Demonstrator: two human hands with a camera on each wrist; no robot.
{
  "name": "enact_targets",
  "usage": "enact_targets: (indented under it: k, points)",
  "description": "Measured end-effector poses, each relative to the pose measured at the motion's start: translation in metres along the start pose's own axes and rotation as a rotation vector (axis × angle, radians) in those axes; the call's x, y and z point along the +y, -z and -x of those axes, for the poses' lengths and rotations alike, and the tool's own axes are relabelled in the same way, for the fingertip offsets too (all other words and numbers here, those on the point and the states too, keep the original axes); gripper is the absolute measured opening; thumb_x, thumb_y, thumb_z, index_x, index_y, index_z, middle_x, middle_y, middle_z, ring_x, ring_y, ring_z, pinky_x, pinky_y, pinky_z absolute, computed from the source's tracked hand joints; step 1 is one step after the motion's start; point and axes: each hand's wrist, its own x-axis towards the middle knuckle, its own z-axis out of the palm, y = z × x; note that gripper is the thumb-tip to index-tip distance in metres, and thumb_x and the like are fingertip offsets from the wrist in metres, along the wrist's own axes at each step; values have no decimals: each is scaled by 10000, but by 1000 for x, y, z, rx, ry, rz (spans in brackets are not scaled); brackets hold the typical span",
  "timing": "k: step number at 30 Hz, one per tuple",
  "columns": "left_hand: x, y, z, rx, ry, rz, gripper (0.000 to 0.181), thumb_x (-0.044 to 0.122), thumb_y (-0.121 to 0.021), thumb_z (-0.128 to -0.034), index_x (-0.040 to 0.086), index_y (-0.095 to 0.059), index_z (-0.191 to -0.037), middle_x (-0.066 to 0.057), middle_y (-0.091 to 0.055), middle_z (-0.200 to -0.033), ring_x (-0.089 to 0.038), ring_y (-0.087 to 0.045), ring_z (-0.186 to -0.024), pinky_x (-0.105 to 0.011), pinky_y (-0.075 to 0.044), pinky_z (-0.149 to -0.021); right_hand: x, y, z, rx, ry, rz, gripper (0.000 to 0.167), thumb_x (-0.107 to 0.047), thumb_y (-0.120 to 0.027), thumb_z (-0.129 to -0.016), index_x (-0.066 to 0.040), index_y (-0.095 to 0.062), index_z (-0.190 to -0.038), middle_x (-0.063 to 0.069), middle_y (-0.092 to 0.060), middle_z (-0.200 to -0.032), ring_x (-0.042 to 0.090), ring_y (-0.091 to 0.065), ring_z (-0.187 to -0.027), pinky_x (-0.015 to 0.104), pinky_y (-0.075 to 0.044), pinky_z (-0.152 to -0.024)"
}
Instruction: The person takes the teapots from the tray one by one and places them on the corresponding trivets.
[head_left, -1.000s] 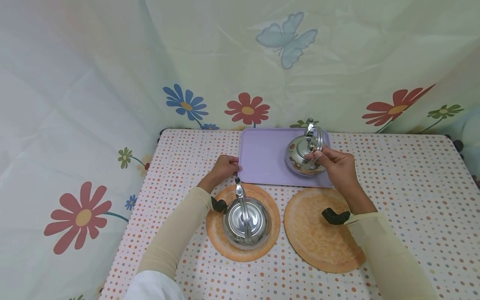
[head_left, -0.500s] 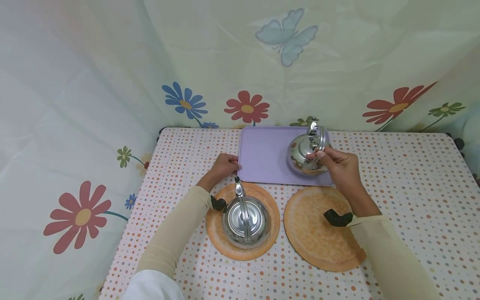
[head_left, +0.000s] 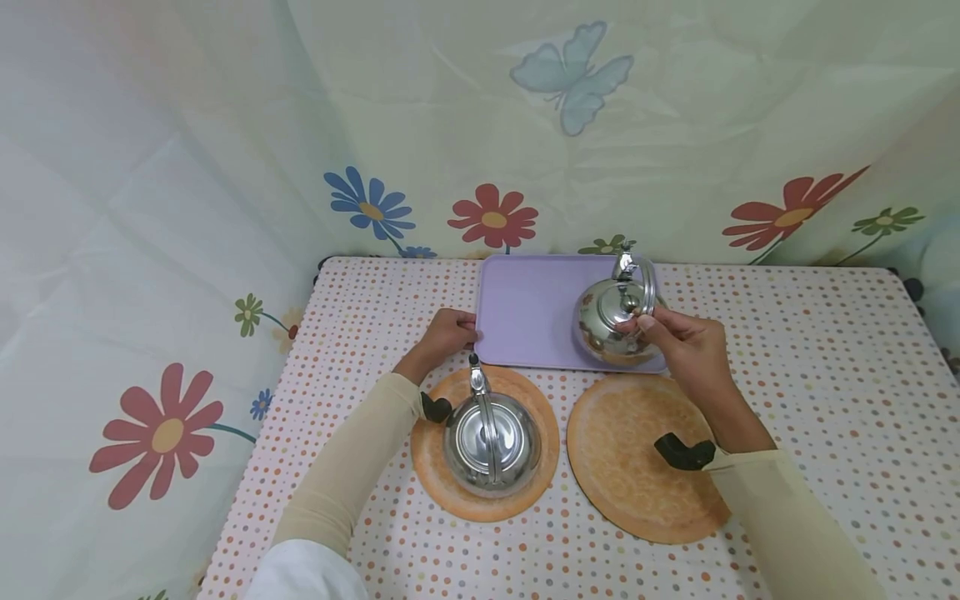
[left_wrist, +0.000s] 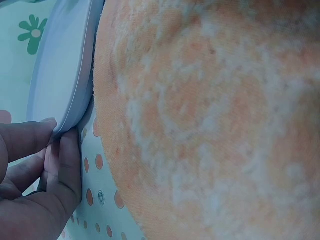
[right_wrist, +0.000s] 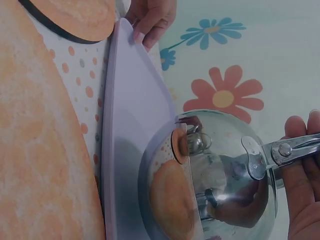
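Observation:
A shiny steel kettle (head_left: 606, 337) is at the right half of a lilac tray (head_left: 522, 312). My right hand (head_left: 693, 348) grips the kettle's arched handle, with the fingers around it in the right wrist view. The kettle's base is close to the tray; whether it touches cannot be told. My left hand (head_left: 447, 332) pinches the tray's left rim between thumb and fingers, as the left wrist view shows at the tray's corner (left_wrist: 65, 112). A second steel kettle (head_left: 472, 454) stands on the left round orange mat (head_left: 543, 496), near my left forearm.
Another round orange mat (head_left: 622, 467) lies under my right wrist, in front of the tray. Both mats and the tray rest on a dotted tablecloth (head_left: 840, 400). A flowered curtain (head_left: 420, 125) hangs behind and to the left.
My right hand and the kettle it grips have moved a little toward me and slightly right. The left hand and tray have stayed in place.

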Motion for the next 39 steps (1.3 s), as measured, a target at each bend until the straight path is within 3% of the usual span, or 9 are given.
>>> enact_targets:
  k: [8, 18, 27, 32, 39]
  points:
    - [-1, 0, 0, 7, 5, -15, 380, -17, -649, -899, -101, -570, -1261, -136, -606, -968, -228, -658, -891, -268, -576, -761, -2, 3, 7, -6, 52, -7, 205, -2, -586, -960, 175, -667, -1024, 110, -734, -877, 82, -666, -994, 152, -520, -814]
    - [1, 1, 2, -3, 13, -2, 396, -16, -643, -905, -101, -554, -1281, -137, -598, -983, -241, -656, -919, -275, -575, -771, -9, 3, 21, -18, 56, 43, 202, 4, -584, -960, 146, -666, -1079, 94, -736, -880, 60, -656, -1001, 151, -524, -803]
    - [1, 1, 2, 1, 22, -8, 405, -15, -654, -900, -97, -553, -1283, -137, -589, -999, -242, -653, -937, -274, -573, -779, -12, 5, 32, -20, 73, 27, 193, 57, -577, -945, 161, -653, -1089, 46, -740, -876, 62, -671, -964, 156, -520, -829]
    - [1, 0, 2, -1, 23, -15, 412, -12, -656, -900, -95, -550, -1289, -136, -589, -998, -235, -652, -928, -274, -574, -777, -12, 7, 38, -29, 110, -11, 190, 91, -564, -938, 191, -635, -1082, 79, -738, -885, 99, -651, -1043, 161, -512, -851]
    - [2, 0, 1, -1, 33, -14, 408, -10, -658, -899, -89, -555, -1286, -133, -593, -1000, -230, -653, -924, -271, -574, -775, -11, 9, 45, -24, 86, -32, 195, 88, -566, -938, 194, -631, -1088, 63, -740, -877, 92, -645, -1054, 157, -514, -840]
